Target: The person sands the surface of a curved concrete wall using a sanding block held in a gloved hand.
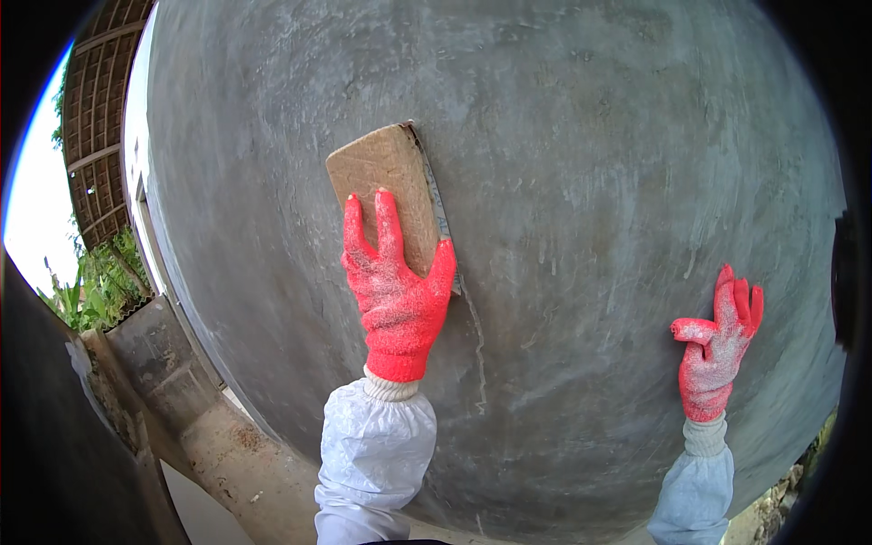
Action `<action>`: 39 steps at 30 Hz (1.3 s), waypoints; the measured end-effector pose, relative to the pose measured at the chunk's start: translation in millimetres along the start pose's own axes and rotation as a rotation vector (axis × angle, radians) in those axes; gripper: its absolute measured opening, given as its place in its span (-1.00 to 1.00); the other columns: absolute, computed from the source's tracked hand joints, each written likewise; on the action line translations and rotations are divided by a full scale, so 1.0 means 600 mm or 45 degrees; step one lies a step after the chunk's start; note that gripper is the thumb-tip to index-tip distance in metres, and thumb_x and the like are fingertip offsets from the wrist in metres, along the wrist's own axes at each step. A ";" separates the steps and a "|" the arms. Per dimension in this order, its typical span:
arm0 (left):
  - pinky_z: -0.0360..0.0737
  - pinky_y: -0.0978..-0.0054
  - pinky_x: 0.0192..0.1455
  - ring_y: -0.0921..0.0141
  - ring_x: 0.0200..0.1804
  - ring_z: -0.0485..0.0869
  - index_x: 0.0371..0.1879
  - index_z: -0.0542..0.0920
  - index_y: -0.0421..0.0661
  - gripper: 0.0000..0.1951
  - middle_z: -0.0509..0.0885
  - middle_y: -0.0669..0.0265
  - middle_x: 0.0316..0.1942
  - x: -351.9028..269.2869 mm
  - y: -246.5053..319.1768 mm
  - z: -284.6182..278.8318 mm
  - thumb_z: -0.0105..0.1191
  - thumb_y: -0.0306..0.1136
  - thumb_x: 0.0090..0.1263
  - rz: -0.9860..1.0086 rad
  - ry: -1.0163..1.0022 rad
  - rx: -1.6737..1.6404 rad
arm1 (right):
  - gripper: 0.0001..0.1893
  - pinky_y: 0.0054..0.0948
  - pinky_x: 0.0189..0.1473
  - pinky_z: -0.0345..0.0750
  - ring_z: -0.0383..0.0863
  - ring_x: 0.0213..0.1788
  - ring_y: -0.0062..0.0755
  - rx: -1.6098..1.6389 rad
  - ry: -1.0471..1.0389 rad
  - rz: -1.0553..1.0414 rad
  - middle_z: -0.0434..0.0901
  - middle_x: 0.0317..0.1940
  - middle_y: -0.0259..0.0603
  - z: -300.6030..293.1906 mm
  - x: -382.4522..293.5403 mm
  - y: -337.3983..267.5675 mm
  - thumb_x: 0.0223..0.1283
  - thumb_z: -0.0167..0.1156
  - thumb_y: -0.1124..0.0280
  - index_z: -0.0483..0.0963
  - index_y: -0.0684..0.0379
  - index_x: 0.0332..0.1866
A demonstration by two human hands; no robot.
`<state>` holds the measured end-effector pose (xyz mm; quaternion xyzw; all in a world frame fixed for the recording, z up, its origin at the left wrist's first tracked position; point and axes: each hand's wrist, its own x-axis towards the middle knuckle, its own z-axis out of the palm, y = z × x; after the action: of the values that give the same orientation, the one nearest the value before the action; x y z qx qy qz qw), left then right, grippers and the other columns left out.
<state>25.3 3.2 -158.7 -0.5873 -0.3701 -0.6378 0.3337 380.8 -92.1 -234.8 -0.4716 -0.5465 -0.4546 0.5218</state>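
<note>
A grey plastered wall (579, 204) fills most of the view, bulging through the lens. My left hand (402, 293), in a dusty red glove with a white cuff, grips a tan sanding block (388, 163) and holds it near the wall, left of centre. Between block and wall shows the edge of a sheet of abrasive paper (437, 204) with print on it. My right hand (722, 340), gloved the same way, is at the far right against or close to the wall, its fingers extended and thumb apart, holding nothing. A pale jagged line (479, 347) runs down the wall below the block.
At the left stand a low concrete wall (153, 361) and green plants (102, 293) beneath a tiled roof's underside (102, 129). A concrete floor (252, 470) lies at the lower left. Rubble (773, 507) shows at the lower right.
</note>
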 end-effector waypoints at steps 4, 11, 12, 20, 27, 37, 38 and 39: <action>0.35 -0.10 0.42 -0.19 0.47 0.26 0.57 0.23 0.01 -0.02 0.13 -0.17 0.55 -0.167 0.020 -0.001 0.47 -0.27 0.13 0.040 -0.128 -0.040 | -0.65 -0.07 0.65 -0.07 0.15 0.61 -0.04 -0.022 -0.019 0.088 0.44 0.48 -0.20 -0.002 -0.001 -0.004 -0.14 0.32 0.66 0.81 0.04 -0.21; 0.32 -0.10 0.44 -0.17 0.49 0.24 0.57 0.22 0.02 -0.04 0.12 -0.15 0.56 -0.143 0.018 -0.005 0.46 -0.26 0.15 0.094 -0.121 -0.013 | -0.41 -0.11 0.65 -0.08 0.05 0.65 0.01 0.052 -0.017 -0.071 0.43 0.50 -0.18 0.004 -0.004 0.003 -0.16 0.16 0.81 0.68 0.24 0.11; 0.30 -0.06 0.47 -0.15 0.52 0.21 0.57 0.24 0.00 -0.08 0.12 -0.14 0.56 -0.084 0.023 0.008 0.43 -0.26 0.20 0.039 -0.049 -0.033 | -0.45 -0.11 0.65 -0.08 0.06 0.65 0.00 0.037 -0.031 -0.055 0.42 0.50 -0.18 0.000 -0.008 0.007 -0.16 0.16 0.81 0.71 0.23 0.05; 0.31 -0.12 0.44 -0.18 0.48 0.25 0.58 0.21 0.04 -0.02 0.11 -0.19 0.55 -0.187 0.059 0.008 0.48 -0.21 0.16 0.045 -0.175 -0.020 | -0.67 0.04 0.60 -0.04 0.26 0.50 0.12 0.015 -0.086 0.007 0.47 0.42 -0.11 0.007 -0.015 0.002 -0.14 0.36 0.57 0.81 -0.01 -0.19; 0.32 -0.14 0.39 -0.16 0.45 0.27 0.55 0.26 0.05 -0.03 0.14 -0.17 0.54 -0.165 0.112 0.013 0.51 -0.19 0.11 0.127 -0.164 -0.069 | -0.67 0.25 0.44 0.06 0.52 0.05 -0.03 0.187 -0.428 -0.197 0.54 0.28 -0.15 -0.038 -0.105 -0.083 -0.10 0.46 0.35 0.74 -0.56 -0.32; 0.35 -0.04 0.43 -0.18 0.46 0.27 0.54 0.29 -0.06 -0.19 0.13 -0.26 0.54 -0.214 0.159 -0.029 0.37 -0.23 0.31 0.073 -0.429 -0.201 | -0.19 0.17 0.31 0.18 0.52 -0.06 -0.02 0.357 -0.471 0.085 0.57 -0.01 -0.06 -0.046 -0.167 -0.208 -0.10 0.50 0.14 0.41 0.33 0.30; 0.35 -0.04 0.43 -0.20 0.46 0.27 0.53 0.31 -0.07 -0.23 0.12 -0.29 0.53 -0.241 0.162 -0.042 0.34 -0.27 0.34 0.076 -0.526 -0.236 | -0.18 0.18 0.33 0.17 0.53 -0.02 -0.01 0.391 -0.459 0.149 0.55 -0.02 -0.03 -0.031 -0.163 -0.228 -0.05 0.46 0.16 0.36 0.39 0.32; 0.37 -0.05 0.41 -0.21 0.41 0.31 0.50 0.36 -0.05 -0.28 0.17 -0.28 0.51 -0.247 0.164 -0.045 0.32 -0.28 0.33 0.046 -0.574 -0.288 | -0.17 0.19 0.35 0.15 0.53 0.02 0.01 0.410 -0.463 0.216 0.54 -0.03 -0.01 -0.013 -0.163 -0.243 0.01 0.43 0.17 0.31 0.46 0.34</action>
<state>109.4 -71.2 -299.3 -0.7550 -0.3507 -0.5219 0.1862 238.6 -124.7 -332.9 -0.5005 -0.6552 -0.2241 0.5196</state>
